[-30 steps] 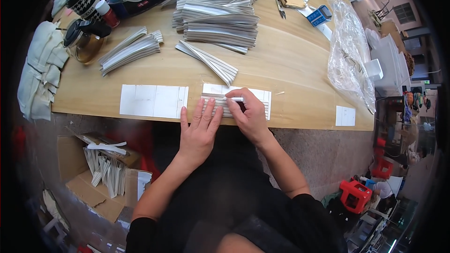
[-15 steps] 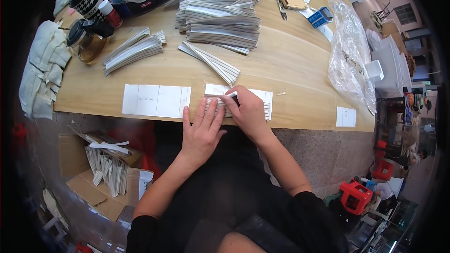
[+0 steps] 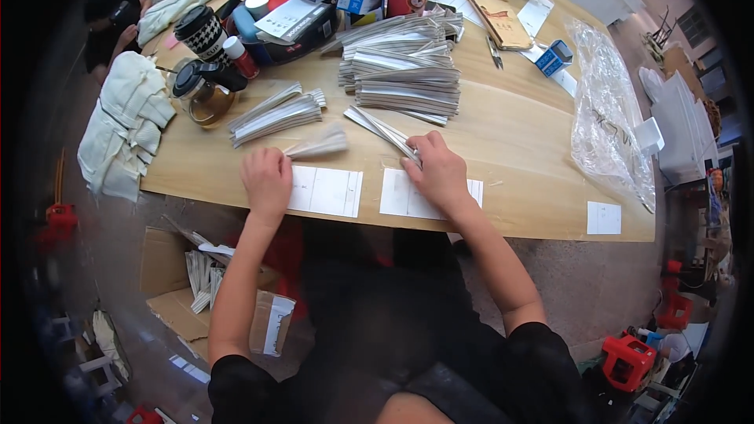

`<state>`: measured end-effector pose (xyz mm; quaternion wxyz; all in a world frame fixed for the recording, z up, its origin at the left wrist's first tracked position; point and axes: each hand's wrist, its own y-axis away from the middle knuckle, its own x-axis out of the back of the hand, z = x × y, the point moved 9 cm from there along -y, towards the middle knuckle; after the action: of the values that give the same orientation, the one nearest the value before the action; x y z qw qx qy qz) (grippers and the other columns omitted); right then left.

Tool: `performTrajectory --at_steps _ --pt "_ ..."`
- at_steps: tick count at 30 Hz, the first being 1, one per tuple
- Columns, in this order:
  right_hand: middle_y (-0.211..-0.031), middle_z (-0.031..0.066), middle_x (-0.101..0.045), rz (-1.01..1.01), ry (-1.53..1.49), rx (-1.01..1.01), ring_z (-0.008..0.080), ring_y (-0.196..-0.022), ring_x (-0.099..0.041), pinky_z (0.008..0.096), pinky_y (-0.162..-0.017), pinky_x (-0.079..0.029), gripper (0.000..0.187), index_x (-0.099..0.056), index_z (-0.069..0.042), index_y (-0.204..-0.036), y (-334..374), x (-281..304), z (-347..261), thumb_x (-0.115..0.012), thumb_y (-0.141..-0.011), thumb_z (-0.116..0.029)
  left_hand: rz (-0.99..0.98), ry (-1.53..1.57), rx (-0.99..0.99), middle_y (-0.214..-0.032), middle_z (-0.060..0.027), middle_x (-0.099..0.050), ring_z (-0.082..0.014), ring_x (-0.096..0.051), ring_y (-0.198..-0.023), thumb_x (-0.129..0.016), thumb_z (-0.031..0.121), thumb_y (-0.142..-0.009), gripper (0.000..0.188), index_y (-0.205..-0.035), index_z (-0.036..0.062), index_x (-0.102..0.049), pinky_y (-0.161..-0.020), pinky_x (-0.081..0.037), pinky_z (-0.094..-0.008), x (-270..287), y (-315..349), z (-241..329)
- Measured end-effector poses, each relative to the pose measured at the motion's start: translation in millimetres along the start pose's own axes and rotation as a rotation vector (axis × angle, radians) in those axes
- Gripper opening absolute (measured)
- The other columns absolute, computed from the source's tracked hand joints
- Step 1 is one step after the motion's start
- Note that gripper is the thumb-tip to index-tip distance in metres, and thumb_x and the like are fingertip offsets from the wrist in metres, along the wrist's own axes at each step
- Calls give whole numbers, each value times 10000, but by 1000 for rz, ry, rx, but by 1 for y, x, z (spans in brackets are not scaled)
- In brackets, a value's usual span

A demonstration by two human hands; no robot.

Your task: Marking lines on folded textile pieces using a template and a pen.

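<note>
My left hand [image 3: 267, 179] is closed on one end of a strip bundle [image 3: 320, 144], whose pale free end is smeared by motion. That bundle hangs just above a white marked paper [image 3: 330, 192] taped near the table's front edge. My right hand [image 3: 438, 173] reaches over a second white paper [image 3: 399, 195], fingers curled on the near end of loose white strips [image 3: 377, 127] with dark edges. Whether the white stick seen earlier is still in its fingers I cannot tell. Behind lie a tall strip pile [image 3: 404, 71] and a smaller pile [image 3: 275, 116].
At the left are a glass pot [image 3: 206, 102], a patterned cup [image 3: 203, 35] and folded white cloth [image 3: 126, 118]. Clear plastic [image 3: 605, 110] covers the right side. Scissor-like snips [image 3: 494, 53] lie farther back. Below the table, a cardboard box [image 3: 169, 310] holds more strips.
My left hand has moved left and away from the right paper with the bundle. My right hand has gone from that bundle to the loose strips. The head view has shifted.
</note>
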<state>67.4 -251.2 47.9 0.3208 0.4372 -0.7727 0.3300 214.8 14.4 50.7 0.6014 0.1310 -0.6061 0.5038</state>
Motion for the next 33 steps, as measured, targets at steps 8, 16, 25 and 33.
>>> performTrajectory --at_steps 8,16,25,33 --pt "-892 69 -654 227 -61 181 256 -719 -662 368 -633 -520 160 -721 -103 -956 45 51 -13 -708 -811 -36 17 -168 207 -999 -99 -637 -343 -583 -978 -670 253 -885 166 -915 98 -618 -833 -454 -498 -19 -60 -82" --pt "-1003 37 -702 306 23 195 256 -781 -653 364 -678 -529 255 -732 -116 -966 119 74 19 -739 -735 -8 30 540 -496 -1100 -179 -616 -387 -582 -1085 -694 -33 -770 253 -1016 10 -652 -948 -467 -476 30 9 178" --pt "-1065 28 -743 356 81 144 232 -662 -567 330 -590 -507 275 -755 -129 -977 125 81 21 -726 -739 8 -261 472 -665 -1092 -128 -622 -315 -583 -1030 -650 30 -769 303 -1072 31 -647 -871 -454 -435 -18 65 264" --pt "-1067 11 -748 385 71 116 223 -639 -540 325 -586 -500 275 -760 -137 -961 125 82 34 -715 -737 16 -127 367 -636 -981 -88 -602 -291 -568 -971 -630 23 -730 226 -952 58 -655 -832 -442 -413 -16 61 254"
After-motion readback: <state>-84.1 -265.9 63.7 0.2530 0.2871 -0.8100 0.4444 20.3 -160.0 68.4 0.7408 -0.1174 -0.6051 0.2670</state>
